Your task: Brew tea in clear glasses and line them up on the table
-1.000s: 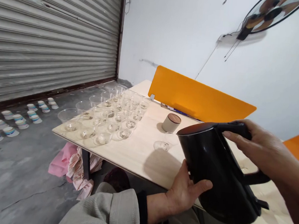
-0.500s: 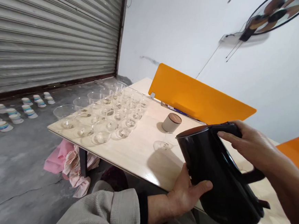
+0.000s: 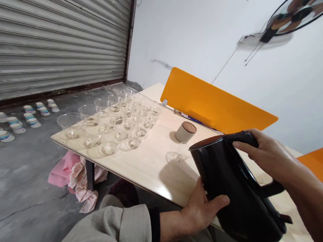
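A black electric kettle (image 3: 228,189) is tilted over the right part of the table, its mouth toward the left. My right hand (image 3: 268,151) is closed around the top of its handle. Against the kettle's lower left side rests my left hand (image 3: 202,210), thumb and fingers supporting the body. Just beyond the kettle's rim stands a clear plastic cup (image 3: 177,156), partly hidden behind it. Many clear plastic cups (image 3: 111,147) stand in rows on the left of the table, with a little see-through liquid or reflections at their bottoms.
A round canister with a wooden lid (image 3: 185,132) stands on the pale table (image 3: 143,168). An orange divider (image 3: 219,103) runs behind it. Paper cups (image 3: 5,136) sit upside down on the floor at left. Pink cloth (image 3: 65,171) lies below the table's left corner.
Almost nothing differs. The kettle and my right hand have shifted very slightly to the left; my left hand keeps its place on the kettle.
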A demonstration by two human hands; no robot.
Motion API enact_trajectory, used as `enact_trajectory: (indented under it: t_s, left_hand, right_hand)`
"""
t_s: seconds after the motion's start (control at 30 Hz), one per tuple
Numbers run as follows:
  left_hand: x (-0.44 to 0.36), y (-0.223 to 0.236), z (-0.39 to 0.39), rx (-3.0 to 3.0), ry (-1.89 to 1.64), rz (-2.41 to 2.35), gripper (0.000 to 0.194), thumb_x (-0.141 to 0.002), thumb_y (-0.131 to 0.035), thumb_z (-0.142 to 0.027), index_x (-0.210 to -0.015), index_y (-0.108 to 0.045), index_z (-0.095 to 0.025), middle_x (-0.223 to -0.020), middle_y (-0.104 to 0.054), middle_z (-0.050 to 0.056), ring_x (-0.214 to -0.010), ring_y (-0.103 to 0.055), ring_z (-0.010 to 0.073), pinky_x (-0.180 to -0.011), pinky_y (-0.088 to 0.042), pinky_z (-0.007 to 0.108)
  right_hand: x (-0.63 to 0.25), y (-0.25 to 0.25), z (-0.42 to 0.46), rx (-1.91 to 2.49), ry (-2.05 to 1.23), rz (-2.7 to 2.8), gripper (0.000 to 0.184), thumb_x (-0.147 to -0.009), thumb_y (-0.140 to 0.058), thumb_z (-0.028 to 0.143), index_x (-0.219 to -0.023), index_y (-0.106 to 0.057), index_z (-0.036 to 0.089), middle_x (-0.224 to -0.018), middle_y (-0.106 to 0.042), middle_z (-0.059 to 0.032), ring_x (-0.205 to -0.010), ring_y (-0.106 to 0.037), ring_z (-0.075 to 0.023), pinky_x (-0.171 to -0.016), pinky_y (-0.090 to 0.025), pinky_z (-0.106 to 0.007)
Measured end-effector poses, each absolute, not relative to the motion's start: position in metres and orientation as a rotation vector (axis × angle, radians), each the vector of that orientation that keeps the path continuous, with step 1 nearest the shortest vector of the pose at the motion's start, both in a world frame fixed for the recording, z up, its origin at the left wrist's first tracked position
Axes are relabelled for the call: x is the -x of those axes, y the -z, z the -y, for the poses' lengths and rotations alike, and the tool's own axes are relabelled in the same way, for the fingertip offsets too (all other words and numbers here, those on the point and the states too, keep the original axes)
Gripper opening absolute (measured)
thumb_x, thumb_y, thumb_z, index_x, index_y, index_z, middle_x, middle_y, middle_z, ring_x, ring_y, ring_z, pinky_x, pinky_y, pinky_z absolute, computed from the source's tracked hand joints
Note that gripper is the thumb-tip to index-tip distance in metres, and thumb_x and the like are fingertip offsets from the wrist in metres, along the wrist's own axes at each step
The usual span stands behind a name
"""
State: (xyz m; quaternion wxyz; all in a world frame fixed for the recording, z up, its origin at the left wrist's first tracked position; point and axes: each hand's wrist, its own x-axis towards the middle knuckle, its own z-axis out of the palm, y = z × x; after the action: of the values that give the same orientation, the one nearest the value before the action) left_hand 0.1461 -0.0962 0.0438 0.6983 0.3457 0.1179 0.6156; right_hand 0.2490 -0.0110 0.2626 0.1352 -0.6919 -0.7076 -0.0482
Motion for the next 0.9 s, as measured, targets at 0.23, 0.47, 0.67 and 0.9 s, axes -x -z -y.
enact_trajectory:
  t_s: [0.23,0.47,0.67,0.9]
  left_hand:
    - [-0.1434,-0.0464,0.0971,-0.786,-1.362,-0.314,0.069,-0.082,-0.083,-0.044,-0.135,-0.048,-0.018,-0.136,-0.066,0.013,-0.128,-0.061,0.0323,-0.110,-0.048,0.051]
    - [-0.1440,-0.0445,0.0976,-0.786,-1.371,-0.310,0.070,-0.082,-0.083,-0.045,-0.137,-0.049,-0.018,-0.134,-0.066,0.013,-0.127,-0.061,0.0317,-0.109,-0.049,0.048]
    - [-0.1448,-0.0437,0.0976,-0.772,-1.369,-0.309,0.069,-0.082,-0.084,-0.046,-0.135,-0.051,-0.018,-0.137,-0.065,0.014,-0.129,-0.060,0.0329,-0.110,-0.048,0.051]
    - [-0.1458,-0.0418,0.0989,-0.768,-1.376,-0.308,0.069,-0.081,-0.084,-0.046,-0.135,-0.050,-0.019,-0.138,-0.065,0.013,-0.130,-0.060,0.0321,-0.111,-0.047,0.050]
  right_hand:
    - [-0.2514,-0.2608,0.0105,2.006,0.144,2.027,0.047,-0.073,-0.062,0.068,-0.100,-0.064,0.030,-0.080,-0.069,-0.0006,-0.071,-0.064,-0.0254,-0.067,-0.045,-0.038]
    - [-0.2533,-0.2604,0.0100,2.005,0.151,2.039,0.047,-0.075,-0.062,0.068,-0.102,-0.064,0.030,-0.080,-0.069,-0.0003,-0.071,-0.064,-0.0249,-0.066,-0.044,-0.037]
    - [-0.2466,-0.2614,0.0115,1.994,0.145,2.045,0.045,-0.075,-0.062,0.066,-0.100,-0.064,0.029,-0.082,-0.070,-0.0006,-0.072,-0.065,-0.0257,-0.068,-0.045,-0.038]
    - [-0.2465,-0.2606,0.0133,1.985,0.142,2.037,0.045,-0.074,-0.063,0.066,-0.100,-0.064,0.029,-0.080,-0.070,-0.0006,-0.071,-0.064,-0.0257,-0.067,-0.044,-0.038]
